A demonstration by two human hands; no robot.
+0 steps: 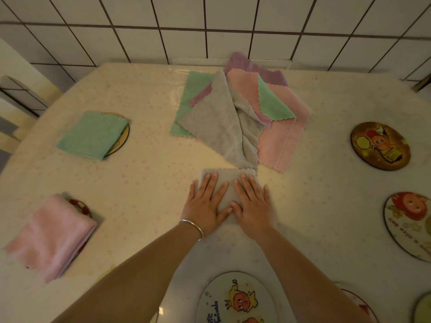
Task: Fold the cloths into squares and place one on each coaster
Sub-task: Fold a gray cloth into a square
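A folded grey cloth [227, 177] lies at the table's middle. My left hand [206, 202] and my right hand [253, 203] press flat on it side by side, fingers straight. Behind it a loose pile holds a grey cloth [214, 122], a green cloth [193, 89], a pink cloth [279, 141] and a purple cloth [254, 68]. On the left, a folded green cloth [92, 134] covers a coaster [122, 138], and a folded pink cloth [50, 236] covers another coaster [80, 206].
Bare round coasters lie at the right [380, 145], at the right edge [408, 224] and at the near edge [238, 299], with more at the bottom right corner. A tiled wall [210, 26] backs the table [144, 183].
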